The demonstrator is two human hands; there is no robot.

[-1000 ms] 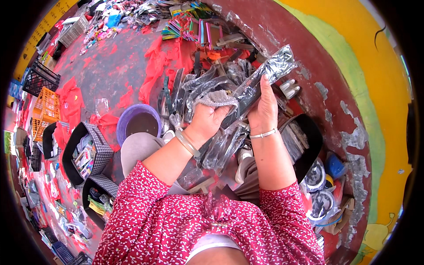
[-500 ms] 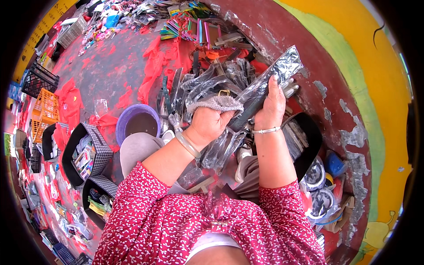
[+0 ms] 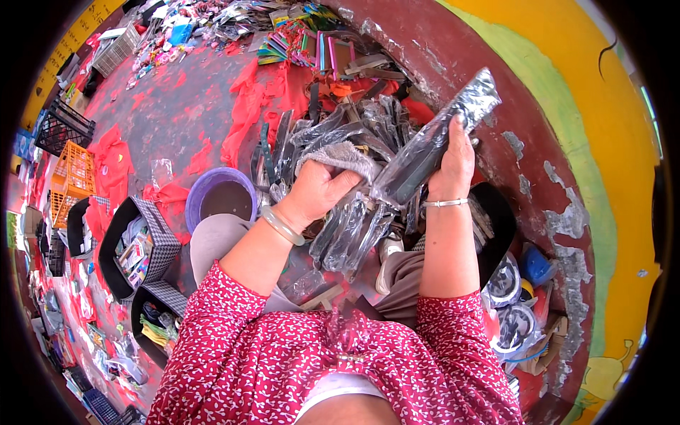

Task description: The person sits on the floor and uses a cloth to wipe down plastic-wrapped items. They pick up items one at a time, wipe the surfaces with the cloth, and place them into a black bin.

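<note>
My left hand (image 3: 316, 195) is closed on a grey cloth (image 3: 348, 157), which drapes over the fingers. My right hand (image 3: 453, 164) grips a long dark flat piece in a shiny clear plastic sleeve (image 3: 418, 161). The sleeve tilts up to the right, and its lower end lies close to the cloth, apart from my left fingers. Below and behind both hands spreads a heap of similar dark strips in clear plastic (image 3: 354, 234). What exactly the dark piece is cannot be made out through the wrapping.
A purple bucket (image 3: 195, 193) of murky water stands left of my knee. Checked black bins (image 3: 161, 244) with small goods sit farther left, near an orange crate (image 3: 71, 170). Right of my right forearm is a black bin (image 3: 500, 230), against a peeling red wall (image 3: 538, 142).
My right hand has moved right with the wrapped piece, drawing it away from the cloth. My left hand has shifted slightly left and down, still holding the cloth.
</note>
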